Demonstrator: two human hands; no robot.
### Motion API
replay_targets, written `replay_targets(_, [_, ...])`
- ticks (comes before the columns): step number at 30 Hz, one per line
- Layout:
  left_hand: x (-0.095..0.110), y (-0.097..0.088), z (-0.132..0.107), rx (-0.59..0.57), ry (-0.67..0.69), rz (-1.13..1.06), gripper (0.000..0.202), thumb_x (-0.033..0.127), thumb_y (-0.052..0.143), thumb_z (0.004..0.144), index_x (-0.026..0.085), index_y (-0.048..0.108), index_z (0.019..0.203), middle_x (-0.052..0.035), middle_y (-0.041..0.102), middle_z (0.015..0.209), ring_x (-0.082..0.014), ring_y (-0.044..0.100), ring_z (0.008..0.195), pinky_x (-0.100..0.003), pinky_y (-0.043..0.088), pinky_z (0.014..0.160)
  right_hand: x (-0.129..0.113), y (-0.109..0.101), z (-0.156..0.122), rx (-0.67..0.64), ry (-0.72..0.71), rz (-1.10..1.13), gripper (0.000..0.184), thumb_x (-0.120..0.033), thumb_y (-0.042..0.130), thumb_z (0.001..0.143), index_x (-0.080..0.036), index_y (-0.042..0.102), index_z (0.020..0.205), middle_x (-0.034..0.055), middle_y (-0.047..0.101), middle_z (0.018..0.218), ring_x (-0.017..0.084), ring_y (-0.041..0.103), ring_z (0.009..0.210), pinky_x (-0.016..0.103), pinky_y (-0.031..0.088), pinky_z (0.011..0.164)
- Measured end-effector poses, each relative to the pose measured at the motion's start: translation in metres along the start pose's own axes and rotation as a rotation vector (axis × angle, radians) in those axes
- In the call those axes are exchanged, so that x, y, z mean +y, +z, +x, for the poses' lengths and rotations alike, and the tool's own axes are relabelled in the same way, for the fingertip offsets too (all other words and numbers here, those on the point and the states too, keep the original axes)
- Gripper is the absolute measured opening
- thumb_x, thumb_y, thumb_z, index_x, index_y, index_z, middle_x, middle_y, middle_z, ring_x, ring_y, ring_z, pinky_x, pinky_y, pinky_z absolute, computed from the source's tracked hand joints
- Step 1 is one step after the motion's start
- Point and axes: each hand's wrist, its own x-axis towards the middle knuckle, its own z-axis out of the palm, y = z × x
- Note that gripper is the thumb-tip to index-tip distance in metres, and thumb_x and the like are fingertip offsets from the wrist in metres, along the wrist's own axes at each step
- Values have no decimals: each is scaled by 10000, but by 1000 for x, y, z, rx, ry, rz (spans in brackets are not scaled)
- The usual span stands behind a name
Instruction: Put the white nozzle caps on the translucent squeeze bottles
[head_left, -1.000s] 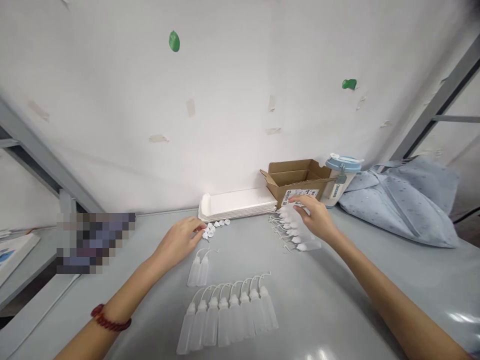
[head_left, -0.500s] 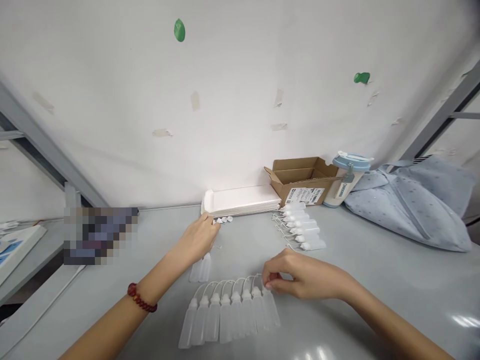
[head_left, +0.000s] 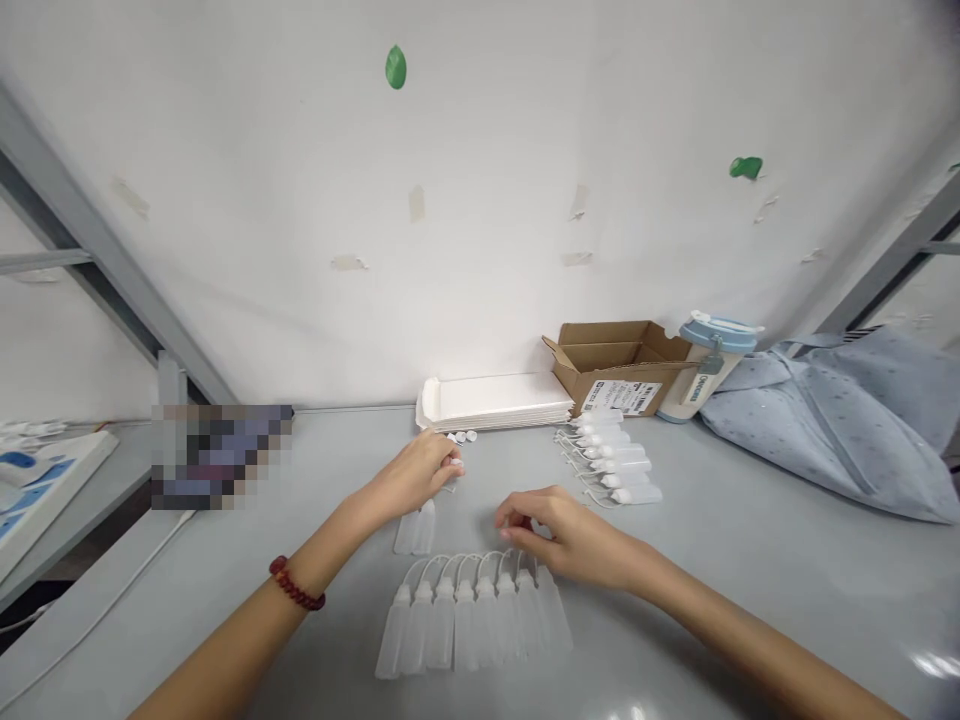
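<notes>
My left hand (head_left: 421, 470) is at the back of the table, closed, pinching a small white cap (head_left: 456, 463) between thumb and fingertips. Just beyond it lie several more white caps (head_left: 466, 437). Two translucent plastic bottles (head_left: 417, 527) lie right below this hand. My right hand (head_left: 551, 525) hovers over the right end of a row of bottles (head_left: 465, 630), its fingers loosely curled and the thumb tip slightly apart. I see nothing between them. These bottles lie side by side, with thin white cords arching from their necks; the rightmost neck is partly hidden by my hand.
Farther right lies a second group of capped bottles (head_left: 626, 465) with cords. Behind them are a stack of white boards (head_left: 499, 398), an opened cardboard box (head_left: 619, 385), a blue-lidded cup (head_left: 701, 375) and a light blue cloth bag (head_left: 825, 430). A white cable (head_left: 112, 600) runs along the left.
My left hand has drawn back from the loose caps with one white cap in its fingers. My right hand has left the rightmost bottle's neck and moved up and left.
</notes>
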Motion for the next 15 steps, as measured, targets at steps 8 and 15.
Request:
replay_targets(8, [-7,-8,-37,497,-300,-240,317,476,518,811,180,592,723,-21,628,742,-163,561,678,-254,425,593,-26,22,62,-151,-195,-316,232,-164,428,885,-182,556,1077,37,612,792,127,483,585,221,303,533])
replay_targets(15, [-3,-26,-43,620,-366,-527,282,430,672,696,170,567,728,5,614,697,-146,591,675,-226,457,608,-13,29,74,-204,-203,-255,205,-190,392,921,-172,595,939,17,594,739,124,508,634,212,337,580])
